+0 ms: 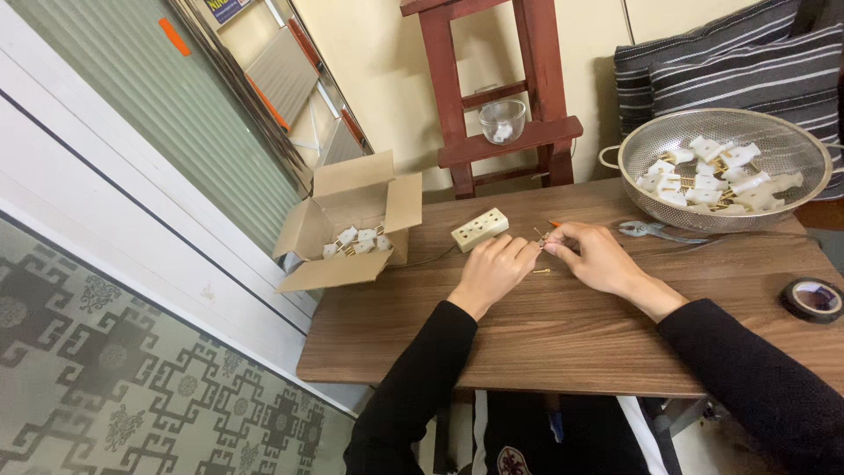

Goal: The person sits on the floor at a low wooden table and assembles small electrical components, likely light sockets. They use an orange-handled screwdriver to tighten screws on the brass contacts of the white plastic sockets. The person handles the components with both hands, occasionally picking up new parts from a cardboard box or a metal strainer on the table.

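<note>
- My left hand (494,268) and right hand (591,255) meet over the middle of the wooden table (563,334), fingertips pinched together on a small brass-coloured metal part (540,235) held just above the tabletop.
- A second small brass pin (542,272) lies loose on the wood between my hands.
- A cream socket block (480,230) sits just beyond my left hand, with a thin wire running from it toward the cardboard box (352,224).
- That box stands open at the table's far left corner, with white plugs (356,242) inside.
- A metal colander (725,167) holds a heap of the same white plugs at the far right, well apart from my hands.
- Pliers (655,231) lie just in front of the colander, near my right hand.
- A roll of black tape (813,299) rests at the right edge.
- Behind the table stands a red wooden frame (510,141) with a glass bowl (503,120) on its shelf, beside striped cushions (730,66).
</note>
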